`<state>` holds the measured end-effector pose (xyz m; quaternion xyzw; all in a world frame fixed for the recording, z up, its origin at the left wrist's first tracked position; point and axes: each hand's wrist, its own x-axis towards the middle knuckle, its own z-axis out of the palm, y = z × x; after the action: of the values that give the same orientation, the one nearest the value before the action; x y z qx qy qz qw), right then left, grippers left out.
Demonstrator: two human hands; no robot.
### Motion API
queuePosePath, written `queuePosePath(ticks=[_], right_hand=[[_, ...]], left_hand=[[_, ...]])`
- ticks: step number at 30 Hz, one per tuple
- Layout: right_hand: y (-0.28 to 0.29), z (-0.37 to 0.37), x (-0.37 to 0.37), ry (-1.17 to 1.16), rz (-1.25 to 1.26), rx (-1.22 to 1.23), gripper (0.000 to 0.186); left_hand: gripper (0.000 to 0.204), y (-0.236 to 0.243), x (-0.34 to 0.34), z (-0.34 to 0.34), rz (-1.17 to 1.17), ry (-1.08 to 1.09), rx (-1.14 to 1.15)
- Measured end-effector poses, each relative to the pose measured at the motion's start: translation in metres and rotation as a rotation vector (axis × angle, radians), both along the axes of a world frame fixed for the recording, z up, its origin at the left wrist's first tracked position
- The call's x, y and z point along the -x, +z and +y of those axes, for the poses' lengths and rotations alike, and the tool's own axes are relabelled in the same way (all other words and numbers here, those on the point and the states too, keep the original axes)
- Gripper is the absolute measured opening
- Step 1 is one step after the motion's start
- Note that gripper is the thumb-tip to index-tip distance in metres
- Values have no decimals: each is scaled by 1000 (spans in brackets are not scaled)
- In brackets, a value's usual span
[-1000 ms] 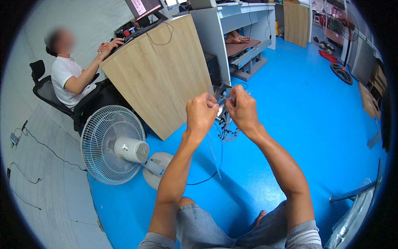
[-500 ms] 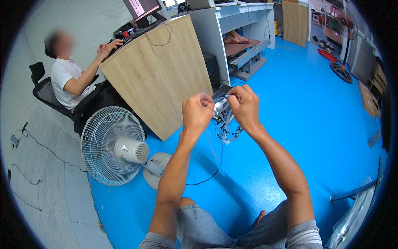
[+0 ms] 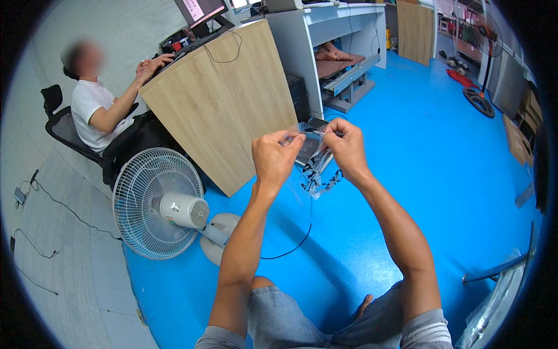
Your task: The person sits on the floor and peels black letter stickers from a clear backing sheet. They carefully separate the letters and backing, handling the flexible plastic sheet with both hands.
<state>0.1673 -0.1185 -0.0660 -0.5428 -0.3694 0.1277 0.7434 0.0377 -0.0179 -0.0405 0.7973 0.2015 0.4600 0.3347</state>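
In front of me my left hand [image 3: 273, 160] pinches clear plastic film [image 3: 300, 132], thumb against fingers. Opposite it my right hand [image 3: 347, 152] grips a thin, pale strip [image 3: 317, 132] between thumb and forefinger. Below and between the hands hangs a crumpled transparent plastic piece with black bits [image 3: 318, 179]. Behind it, low by the desk corner, a dark object is partly hidden; I cannot make out what it is.
A seated person [image 3: 99, 116] works at a wooden desk [image 3: 215, 99] on my left. A grey pedestal fan [image 3: 185, 209] and its cord are near my left arm. Another person's feet [image 3: 337, 55] rest under the white desk. A metal frame [image 3: 494, 267] stands at right.
My hands have moved slightly apart, the left one leftward and the right one a little rightward. The long clear strip that hung toward the floor shows less now.
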Motion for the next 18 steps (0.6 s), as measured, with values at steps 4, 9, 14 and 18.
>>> queuePosePath(ticks=[4,9,14,18], right_hand=[[4,-3,-2,109,78,-3,6],[-2,-2,-5,147,-58,31,10],[2,-2,2,26,-272,99,17],[1,0,7,-200,-396,163,31]], left_hand=[[16,0,3,3,-1,31,-41],[15,3,3,0,0,80,-118],[15,9,7,-7,47,122,-165],[19,6,6,-5,97,115,-182]])
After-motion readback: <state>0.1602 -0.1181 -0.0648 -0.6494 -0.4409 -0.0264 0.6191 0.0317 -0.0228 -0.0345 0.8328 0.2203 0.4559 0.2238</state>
